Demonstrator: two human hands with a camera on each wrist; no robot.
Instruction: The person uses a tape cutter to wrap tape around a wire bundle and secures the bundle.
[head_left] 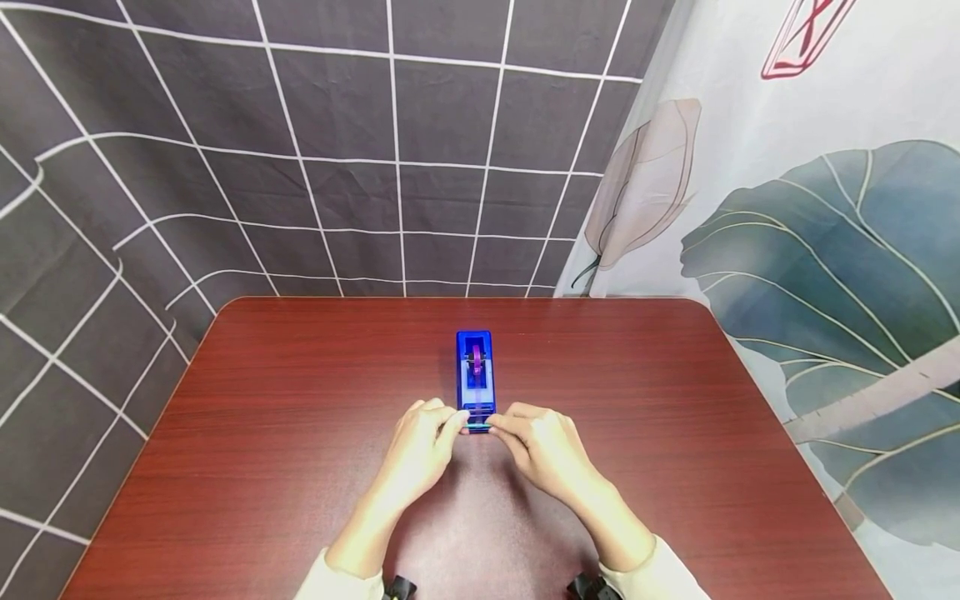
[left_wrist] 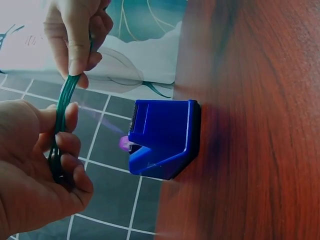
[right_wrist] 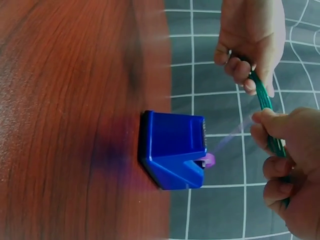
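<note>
A thin bundle of green strands, perhaps wires (left_wrist: 61,112), is held between both hands just above the near end of a blue tape dispenser (head_left: 476,396). My left hand (head_left: 416,446) has its fingers curled round one end. My right hand (head_left: 547,446) pinches the other end between thumb and fingers. In the dispenser sits a small roll of purple tape (head_left: 477,360). From it a translucent strip of tape (right_wrist: 232,135) stretches up toward the bundle; whether it touches the strands is hard to see. The dispenser stands upright, apart from both hands in the wrist views.
The dispenser stands on a reddish-brown wooden table (head_left: 300,375). Behind and to the left hangs a dark grey cloth (head_left: 442,108) with white grid lines. A white curtain with leaf prints (head_left: 825,250) hangs on the right.
</note>
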